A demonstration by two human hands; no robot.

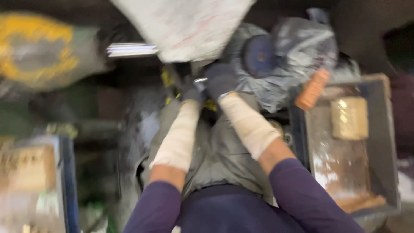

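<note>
- Left grip (186, 88): dark glove closed around a yellow-and-black tool (170, 82), though blur hides exactly how the fingers sit.
- Right grip (220, 80): dark glove curled close beside the left, at a small shiny metal part (200, 80); cannot tell whether clamped on it or only touching.
- Both gloves meeting just below the pale grey slab (185, 26) at the top middle of the view, tool sitting between gloves and slab edge.
- Cream wrappings (250, 125) covering both forearms, purple sleeves (302, 194) pushed up behind them.
- Grey cloth (224, 155) spread beneath the forearms.
- Round dark blue disc (258, 56) just right of the right glove, lying against crumpled grey plastic sheeting (302, 47).
- Orange ribbed cylinder (312, 89) tilted at the sheeting's lower edge, by the corner of a dark tray (388, 142).
- Inside that tray: a yellowish block (350, 117) toward the top, a brownish piece (360, 203) near the bottom.
- Far left: a blurred yellow-and-green shape (39, 49) up top, a blue-edged box (67, 181) lower down, both well apart from the hands.
</note>
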